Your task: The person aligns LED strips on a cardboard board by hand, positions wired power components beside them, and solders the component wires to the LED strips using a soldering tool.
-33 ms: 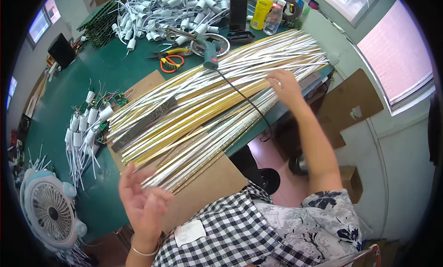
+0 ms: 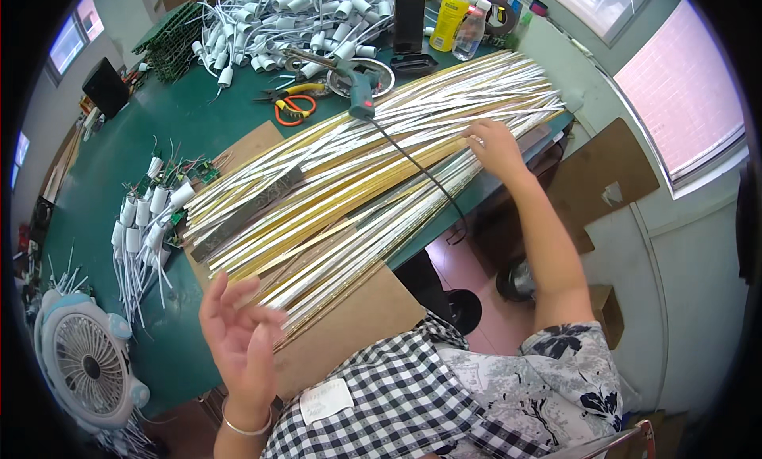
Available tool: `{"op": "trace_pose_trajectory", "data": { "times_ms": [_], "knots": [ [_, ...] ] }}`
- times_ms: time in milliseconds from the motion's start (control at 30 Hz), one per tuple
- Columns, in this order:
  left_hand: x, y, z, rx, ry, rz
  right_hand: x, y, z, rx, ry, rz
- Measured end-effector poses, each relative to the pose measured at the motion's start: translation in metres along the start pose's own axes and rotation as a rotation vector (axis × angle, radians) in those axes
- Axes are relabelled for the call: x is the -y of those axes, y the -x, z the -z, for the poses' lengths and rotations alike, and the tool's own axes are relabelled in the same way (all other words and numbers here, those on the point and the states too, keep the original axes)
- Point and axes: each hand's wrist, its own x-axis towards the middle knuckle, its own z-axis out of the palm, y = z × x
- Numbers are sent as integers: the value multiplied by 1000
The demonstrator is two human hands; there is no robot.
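Note:
Long, thin white and yellow strips point(image 2: 317, 213) lie in loose bundles slantwise across the green table. My left hand point(image 2: 242, 328) is raised over the near left ends of the strips, palm turned up and fingers apart, with nothing in it. Toward the far right end, my right hand point(image 2: 494, 151) rests at the near edge of the bundle, fingers bent together against the strips. Its fingertips are partly hidden, so what they pinch is unclear. A dark flat bar point(image 2: 248, 213) lies across the strips. Brown cardboard point(image 2: 357, 304) lies under their near ends.
A green-handled soldering iron point(image 2: 363, 94) rests beyond the strips, its black cord point(image 2: 421, 169) crossing them. Nearby are orange-handled pliers point(image 2: 295, 109). White cylindrical parts with wires point(image 2: 143, 213) lie at left, and a larger heap point(image 2: 294, 22) at the back. A fan point(image 2: 91, 368) stands near left.
My left hand has shifted slightly left and its fingers have spread a little more. My right hand has moved slightly to the right and down along the strips.

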Motion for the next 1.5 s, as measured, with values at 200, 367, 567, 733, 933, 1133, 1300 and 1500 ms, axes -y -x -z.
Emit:
{"op": "trace_pose_trajectory", "data": {
  "times_ms": [200,367,567,733,933,1133,1300,1500],
  "knots": [
    [48,-73,8,326,-1311,-643,4,-41,6,298,303,201],
    [63,-89,2,347,-1486,-583,-9,-65,-8,306,439,219],
    [64,-122,-35,339,-1433,-737,-16,-63,2,393,105,155],
    [88,-141,-74,387,-1422,-784,-22,-55,0,244,159,429],
    [110,-147,-109,402,-1448,-738,-47,-63,-8,125,310,632],
    [115,-157,-121,362,-1342,-591,-39,-67,-7,-91,423,607],
    [116,-164,-121,272,-1403,-682,-36,-52,-24,-55,200,204],
    [118,-178,-119,259,-1397,-804,-28,-30,-13,-22,-119,37]
  ]
}}
